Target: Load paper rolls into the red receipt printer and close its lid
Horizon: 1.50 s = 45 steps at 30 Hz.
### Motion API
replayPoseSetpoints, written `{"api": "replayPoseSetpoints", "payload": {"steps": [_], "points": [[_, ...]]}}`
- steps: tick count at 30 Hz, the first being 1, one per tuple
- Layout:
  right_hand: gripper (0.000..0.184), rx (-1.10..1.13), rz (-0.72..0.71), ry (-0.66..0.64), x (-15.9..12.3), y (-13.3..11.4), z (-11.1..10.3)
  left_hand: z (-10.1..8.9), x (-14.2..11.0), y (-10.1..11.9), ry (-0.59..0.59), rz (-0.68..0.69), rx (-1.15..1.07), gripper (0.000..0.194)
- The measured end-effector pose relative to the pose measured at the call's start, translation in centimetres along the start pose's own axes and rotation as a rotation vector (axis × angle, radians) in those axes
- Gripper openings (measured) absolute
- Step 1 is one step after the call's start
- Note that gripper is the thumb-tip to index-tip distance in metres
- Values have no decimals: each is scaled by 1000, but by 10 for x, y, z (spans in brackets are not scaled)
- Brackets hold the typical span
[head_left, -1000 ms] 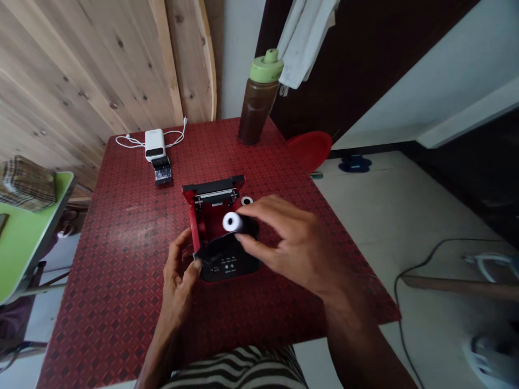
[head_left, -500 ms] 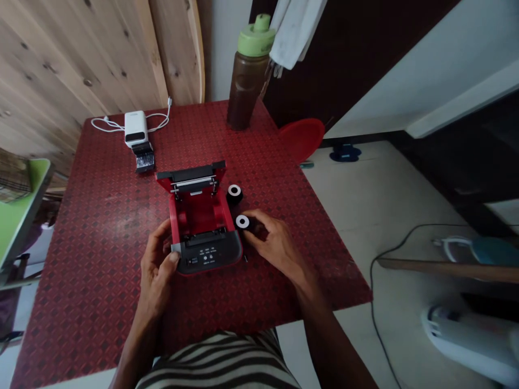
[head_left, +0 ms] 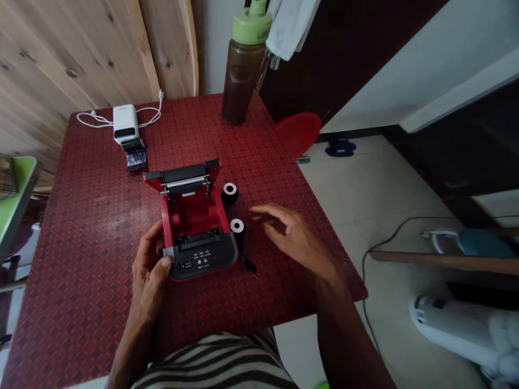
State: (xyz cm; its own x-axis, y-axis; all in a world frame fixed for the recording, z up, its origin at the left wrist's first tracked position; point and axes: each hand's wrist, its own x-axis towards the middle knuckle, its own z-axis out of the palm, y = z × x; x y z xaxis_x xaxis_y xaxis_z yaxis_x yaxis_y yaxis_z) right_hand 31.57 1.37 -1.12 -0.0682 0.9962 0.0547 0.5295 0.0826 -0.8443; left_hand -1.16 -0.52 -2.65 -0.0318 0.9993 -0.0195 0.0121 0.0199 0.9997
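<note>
A small red and black printer sits on the red patterned table with its lid flipped open toward the back, the red bay showing. My left hand grips its front left corner, thumb on the black panel. Two black rolls with white cores stand to its right: one beside the front panel, the other near the lid hinge. My right hand hovers just right of the nearer roll, fingers spread, holding nothing. A small black scrap lies by the printer's front right corner.
A white power bank with a white cable and a dark small device lie at the table's back left. A brown bottle with a green cap stands at the back edge. A red stool and floor cables are to the right.
My right hand carried a black roll from above the printer's open bay down to the table on its right, let it go and drew back, open. The view shifted.
</note>
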Motion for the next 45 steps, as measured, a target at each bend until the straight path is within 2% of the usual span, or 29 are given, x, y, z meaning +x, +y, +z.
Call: {"api": "replayPoseSetpoints", "payload": {"steps": [2, 4, 8, 12, 14, 16, 19, 21, 23, 25, 27, 30, 32, 39, 45], "points": [[30, -58, 6, 92, 14, 0, -6, 0, 1, 0, -14, 8, -12, 64], [27, -80, 6, 143, 33, 1, -3, 0, 1, 1, -22, 15, -15, 63], [44, -63, -42, 80, 71, 3, 23, 1, 0, 4, -28, 24, -8, 60], [27, -44, -81, 53, 84, 5, 39, 1, -1, 3, -50, 26, -25, 60], [25, -35, -82, 88, 78, 1, 33, 0, -2, 0, -58, 13, -32, 60], [28, -21, -84, 163, 66, -10, 17, 0, -2, -2, -57, -13, -43, 61], [33, -41, -142, 263, 42, -43, -15, 0, -3, -2, -57, -46, -54, 65], [35, -127, -230, 214, 29, -73, -28, 0, -4, -1, -57, -55, -56, 66], [39, -215, -332, 57, 22, -99, -26, 2, -4, 2, -60, -57, -59, 66], [41, -344, -418, -89, 24, -118, -8, 3, -4, 5, -71, -54, -68, 66], [31, -522, -463, -154, 30, -127, 19, 3, -4, 7, -78, -47, -76, 64], [23, -769, -434, -257, 43, -132, 54, 3, -5, 8, -80, -45, -85, 63], [26, -840, -399, -310, 51, -133, 66, 3, -6, 8, -86, -59, -86, 64], [35, -800, -273, -426, 73, -126, 77, 2, -8, 9, -88, -102, -83, 66], [31, -773, -240, -440, 83, -113, 85, 1, -8, 9, -91, -109, -70, 66]]}}
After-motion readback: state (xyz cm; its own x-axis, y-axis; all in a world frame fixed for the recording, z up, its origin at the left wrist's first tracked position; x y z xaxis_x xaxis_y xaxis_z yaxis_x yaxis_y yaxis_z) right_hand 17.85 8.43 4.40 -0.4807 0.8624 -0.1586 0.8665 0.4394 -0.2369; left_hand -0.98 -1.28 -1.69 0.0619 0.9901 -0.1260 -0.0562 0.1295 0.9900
